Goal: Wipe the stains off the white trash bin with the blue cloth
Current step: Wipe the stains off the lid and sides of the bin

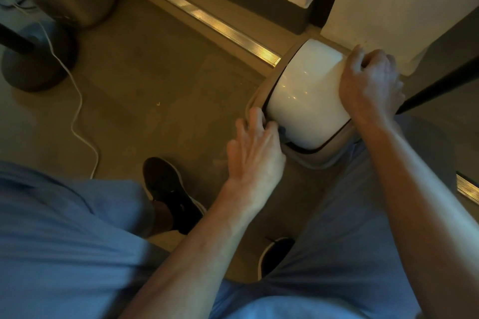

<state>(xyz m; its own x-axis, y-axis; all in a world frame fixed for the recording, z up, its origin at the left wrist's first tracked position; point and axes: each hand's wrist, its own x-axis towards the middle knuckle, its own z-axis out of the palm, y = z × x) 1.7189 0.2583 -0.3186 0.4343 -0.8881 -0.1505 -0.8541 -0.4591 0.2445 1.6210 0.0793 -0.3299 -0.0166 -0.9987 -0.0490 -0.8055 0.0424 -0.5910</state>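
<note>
The white trash bin [305,90] stands on the floor by the wall, seen from above, its glossy domed lid set in a beige rim. My left hand [255,153] lies on the front left rim with its fingertips bent over the edge. Only a small dark bit of the blue cloth [281,131] shows beside the thumb; the rest is hidden under the hand. My right hand [370,83] grips the lid's right side, fingers curled over its far edge.
A ribbed metal threshold strip [207,21] runs diagonally behind the bin. A round fan base [33,65] and a white cable [77,101] lie on the floor at left. My black shoes [168,189] stand in front of the bin. A dark furniture edge [440,85] is at right.
</note>
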